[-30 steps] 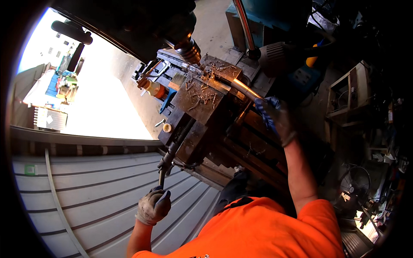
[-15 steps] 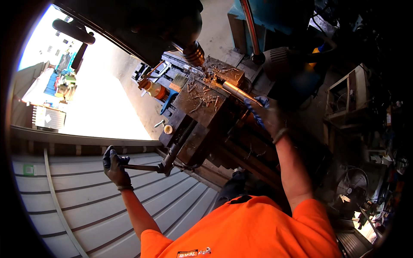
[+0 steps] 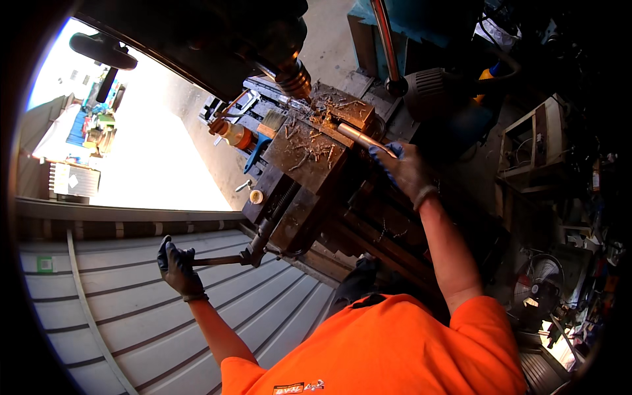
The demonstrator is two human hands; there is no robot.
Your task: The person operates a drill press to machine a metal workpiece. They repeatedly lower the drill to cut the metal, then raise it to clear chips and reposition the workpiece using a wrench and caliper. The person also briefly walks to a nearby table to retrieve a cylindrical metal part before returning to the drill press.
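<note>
A machine vise (image 3: 304, 162) strewn with metal chips sits in front of me. From its jaws a round metal bar (image 3: 359, 136) sticks out to the right. My right hand (image 3: 409, 172), gloved, is closed around the bar's outer end. At the left, my gloved left hand (image 3: 179, 268) grips the end of the vise's crank handle (image 3: 222, 261). Above the jaws hangs the machine's spindle with a ringed chuck (image 3: 294, 81); its tool tip is hard to make out among the chips.
A blue-handled brush (image 3: 258, 150) and a container with an orange-brown lower part (image 3: 237, 135) lie left of the vise. A lever with a dark grip (image 3: 104, 51) juts out at upper left. A fan (image 3: 541, 276) stands at right, near a wooden frame (image 3: 532, 141).
My left hand and the crank handle's end have dropped slightly. My right hand has shifted a little up and left along the bar. The view has moved slightly.
</note>
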